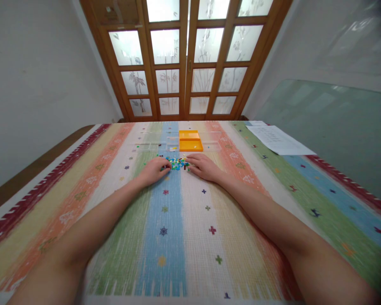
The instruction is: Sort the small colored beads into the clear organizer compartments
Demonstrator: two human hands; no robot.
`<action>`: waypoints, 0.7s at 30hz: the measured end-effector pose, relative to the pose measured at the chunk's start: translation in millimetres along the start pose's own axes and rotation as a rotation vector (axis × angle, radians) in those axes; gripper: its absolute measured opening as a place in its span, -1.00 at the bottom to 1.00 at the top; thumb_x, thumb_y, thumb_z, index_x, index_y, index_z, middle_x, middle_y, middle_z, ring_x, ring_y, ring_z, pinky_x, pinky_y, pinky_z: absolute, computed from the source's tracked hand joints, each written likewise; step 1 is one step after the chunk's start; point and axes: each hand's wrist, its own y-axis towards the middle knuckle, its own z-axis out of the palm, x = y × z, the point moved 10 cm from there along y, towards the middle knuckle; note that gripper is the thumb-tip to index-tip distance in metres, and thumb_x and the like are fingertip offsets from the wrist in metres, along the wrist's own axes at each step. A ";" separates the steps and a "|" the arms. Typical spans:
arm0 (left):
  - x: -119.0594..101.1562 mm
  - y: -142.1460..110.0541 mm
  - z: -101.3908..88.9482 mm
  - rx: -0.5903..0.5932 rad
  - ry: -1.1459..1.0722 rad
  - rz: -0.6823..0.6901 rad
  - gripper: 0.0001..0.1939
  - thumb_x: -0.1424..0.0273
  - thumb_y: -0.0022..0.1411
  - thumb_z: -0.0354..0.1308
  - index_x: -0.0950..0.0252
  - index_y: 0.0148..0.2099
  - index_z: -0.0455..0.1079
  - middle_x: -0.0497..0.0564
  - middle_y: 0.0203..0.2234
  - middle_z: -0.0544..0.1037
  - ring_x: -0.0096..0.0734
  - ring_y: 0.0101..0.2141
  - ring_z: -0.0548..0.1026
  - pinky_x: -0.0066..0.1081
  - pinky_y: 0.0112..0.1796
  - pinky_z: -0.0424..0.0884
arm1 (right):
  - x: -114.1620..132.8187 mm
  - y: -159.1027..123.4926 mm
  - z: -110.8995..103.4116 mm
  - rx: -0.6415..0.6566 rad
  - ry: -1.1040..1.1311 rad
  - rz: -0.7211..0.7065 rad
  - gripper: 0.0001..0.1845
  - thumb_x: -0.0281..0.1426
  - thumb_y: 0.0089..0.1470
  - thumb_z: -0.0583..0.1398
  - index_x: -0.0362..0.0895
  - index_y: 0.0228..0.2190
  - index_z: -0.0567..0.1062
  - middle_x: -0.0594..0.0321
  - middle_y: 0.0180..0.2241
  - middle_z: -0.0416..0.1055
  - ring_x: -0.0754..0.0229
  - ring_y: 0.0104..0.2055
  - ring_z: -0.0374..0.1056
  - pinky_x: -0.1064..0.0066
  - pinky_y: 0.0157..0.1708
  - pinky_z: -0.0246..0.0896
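Note:
A loose pile of tiny coloured pieces, mostly blue, green, white and yellow with a few dark ones, lies on the striped tablecloth between my hands. At its left edge is my left hand, its fingers curled in and the thumb close to the index finger; whatever may be between them is too small to make out. On the other side my right hand rests palm down, fingers stretched towards the pile and the thumb apart from them. Just beyond the pile sits an orange box with its lid raised.
Clear plastic trays extend to both sides of the orange box, with a few small pieces in them. Printed paper sheets lie at the far right of the tablecloth. Beyond the table stand wooden glass-paned doors.

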 end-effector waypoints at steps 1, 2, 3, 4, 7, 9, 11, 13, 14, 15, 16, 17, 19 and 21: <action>-9.2 0.9 6.4 0.009 0.023 0.027 -0.83 0.35 0.37 0.14 0.20 -0.15 0.57 0.06 -0.24 0.62 -0.17 -0.15 0.52 -0.18 -0.05 0.39 | 4.3 1.3 -1.8 0.001 0.000 -0.015 -0.59 -0.24 0.40 0.12 -0.03 0.18 0.53 0.03 0.18 0.47 -0.06 0.23 0.35 -0.03 0.25 0.21; -15.6 1.3 11.7 0.017 0.045 0.046 -0.83 0.36 0.37 0.14 0.20 -0.15 0.57 0.07 -0.25 0.61 -0.16 -0.15 0.51 -0.17 -0.04 0.39 | 9.1 2.7 -3.1 0.007 0.001 -0.031 -0.61 -0.25 0.40 0.12 -0.03 0.15 0.55 0.04 0.15 0.49 -0.05 0.21 0.37 -0.01 0.25 0.21; -18.8 1.5 15.1 0.017 0.058 0.053 -0.83 0.37 0.37 0.14 0.20 -0.15 0.57 0.08 -0.25 0.61 -0.15 -0.14 0.51 -0.15 -0.04 0.39 | 13.9 4.1 -4.0 0.016 0.003 -0.044 -0.63 -0.25 0.40 0.13 -0.03 0.12 0.57 0.06 0.13 0.51 -0.03 0.19 0.38 0.01 0.24 0.21; -19.3 1.5 16.8 0.014 0.059 0.053 -0.83 0.37 0.37 0.14 0.20 -0.14 0.58 0.08 -0.25 0.61 -0.14 -0.14 0.51 -0.14 -0.03 0.39 | 18.7 5.6 -4.4 0.027 0.004 -0.051 -0.65 -0.25 0.40 0.13 -0.02 0.09 0.59 0.07 0.09 0.53 -0.02 0.15 0.39 0.03 0.22 0.22; -10.6 0.5 13.7 -0.020 0.001 0.021 -0.82 0.40 0.32 0.15 0.19 -0.10 0.57 0.07 -0.21 0.62 -0.14 -0.12 0.51 -0.12 -0.01 0.39 | 33.3 10.1 -1.8 0.063 -0.005 -0.043 -0.69 -0.25 0.40 0.14 -0.03 0.01 0.63 0.09 -0.07 0.58 0.00 0.01 0.43 0.08 0.10 0.25; -3.9 -0.6 10.9 -0.032 -0.029 0.015 -0.81 0.44 0.28 0.16 0.19 -0.11 0.56 0.06 -0.20 0.62 -0.13 -0.11 0.50 -0.11 0.02 0.39 | 44.2 12.7 3.2 0.085 -0.022 -0.042 -0.69 -0.25 0.40 0.15 -0.04 0.00 0.62 0.08 -0.13 0.58 0.01 -0.05 0.42 0.11 0.05 0.24; 0.3 -2.0 9.7 -0.032 -0.012 0.021 -0.82 0.45 0.26 0.15 0.20 -0.14 0.56 0.06 -0.22 0.60 -0.13 -0.10 0.49 -0.10 0.03 0.38 | 54.9 14.6 9.8 0.106 -0.039 -0.058 -0.69 -0.24 0.39 0.17 -0.03 0.05 0.60 0.08 -0.13 0.56 0.01 -0.05 0.40 0.13 0.04 0.21; 2.2 -3.3 9.9 -0.029 0.030 0.029 -0.82 0.45 0.26 0.16 0.20 -0.15 0.57 0.07 -0.21 0.58 -0.12 -0.08 0.48 -0.10 0.04 0.37 | 61.7 15.6 16.7 0.126 -0.053 -0.072 -0.64 -0.21 0.37 0.19 -0.01 0.11 0.57 0.07 -0.12 0.53 -0.01 -0.04 0.38 0.13 0.03 0.20; 2.7 -3.8 9.9 -0.029 0.051 0.032 -0.82 0.44 0.26 0.16 0.20 -0.14 0.57 0.08 -0.19 0.57 -0.11 -0.07 0.47 -0.10 0.04 0.37 | 63.5 15.7 19.8 0.136 -0.060 -0.076 -0.62 -0.20 0.36 0.20 -0.01 0.13 0.55 0.07 -0.12 0.52 -0.03 -0.04 0.37 0.13 0.03 0.19; 2.9 -4.2 10.0 -0.030 0.068 0.033 -0.82 0.43 0.27 0.17 0.20 -0.14 0.57 0.09 -0.18 0.56 -0.11 -0.06 0.47 -0.10 0.04 0.37 | 64.4 15.6 22.3 0.144 -0.066 -0.079 -0.60 -0.19 0.36 0.21 -0.01 0.15 0.54 0.06 -0.12 0.51 -0.03 -0.04 0.36 0.12 0.02 0.19; 3.0 -4.5 10.0 -0.031 0.082 0.034 -0.82 0.42 0.28 0.17 0.19 -0.13 0.57 0.09 -0.17 0.56 -0.11 -0.05 0.46 -0.10 0.05 0.37 | 64.7 15.3 24.1 0.150 -0.072 -0.082 -0.60 -0.19 0.36 0.20 0.00 0.15 0.54 0.06 -0.12 0.50 -0.03 -0.04 0.35 0.12 0.02 0.19; 3.2 -4.7 9.8 -0.033 0.093 0.035 -0.83 0.41 0.28 0.17 0.19 -0.13 0.57 0.09 -0.17 0.55 -0.11 -0.05 0.46 -0.10 0.04 0.36 | 64.7 15.0 25.2 0.151 -0.078 -0.085 -0.61 -0.19 0.36 0.20 0.00 0.15 0.55 0.06 -0.13 0.50 -0.03 -0.05 0.35 0.13 0.01 0.19; 4.1 -4.8 9.1 -0.040 0.107 0.032 -0.85 0.39 0.30 0.17 0.19 -0.14 0.57 0.09 -0.17 0.54 -0.12 -0.06 0.46 -0.11 0.03 0.36 | 64.8 14.4 25.6 0.145 -0.086 -0.092 -0.64 -0.20 0.37 0.20 -0.01 0.10 0.57 0.07 -0.15 0.49 -0.02 -0.07 0.34 0.15 -0.01 0.19; 5.9 -4.7 8.0 -0.046 0.118 0.026 -0.86 0.36 0.32 0.18 0.19 -0.16 0.57 0.08 -0.18 0.54 -0.13 -0.07 0.46 -0.12 0.02 0.37 | 65.8 14.2 25.0 0.130 -0.092 -0.105 -0.68 -0.20 0.37 0.20 -0.03 0.04 0.59 0.08 -0.16 0.49 -0.01 -0.08 0.34 0.17 -0.04 0.19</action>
